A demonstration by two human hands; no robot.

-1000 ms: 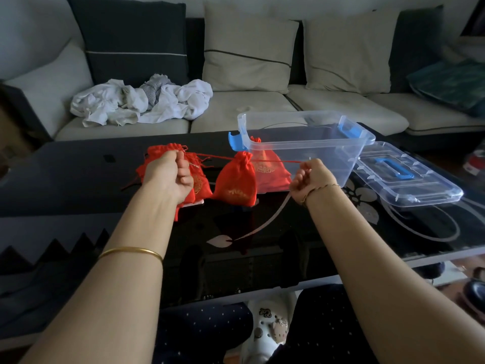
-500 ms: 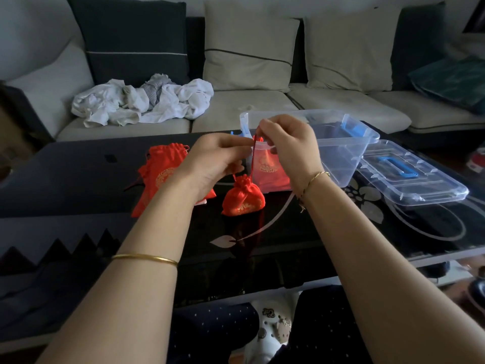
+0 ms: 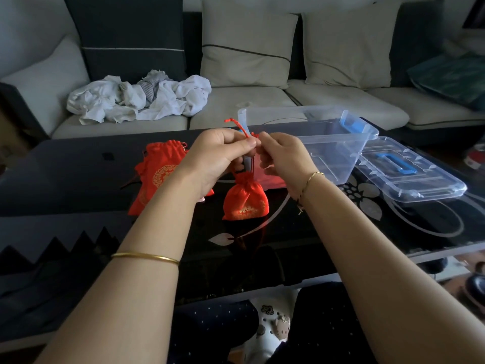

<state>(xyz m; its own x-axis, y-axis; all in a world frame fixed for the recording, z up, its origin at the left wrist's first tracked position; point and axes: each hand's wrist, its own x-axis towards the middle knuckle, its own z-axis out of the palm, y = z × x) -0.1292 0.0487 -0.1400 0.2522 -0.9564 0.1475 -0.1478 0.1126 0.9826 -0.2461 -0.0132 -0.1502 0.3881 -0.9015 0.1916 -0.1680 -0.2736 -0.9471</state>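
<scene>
1. Both hands have come together since a second ago, when they were spread wide.
2. Left hand [image 3: 217, 156] and right hand [image 3: 282, 158] each pinch the red cord [image 3: 244, 130] with curled fingers.
3. Below them, the small red pouch [image 3: 245, 199] sits on the bench [image 3: 78, 179], just left of the clear box [image 3: 328, 153].

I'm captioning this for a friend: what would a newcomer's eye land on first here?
First, the small red fabric drawstring pouch with gold embroidery at the middle of the glossy black glass table, its red drawstring cord pinched above it by the left hand and right hand. Next, the clear plastic storage box with blue latches behind the right hand, its clear flat lid lying to its right.
</scene>
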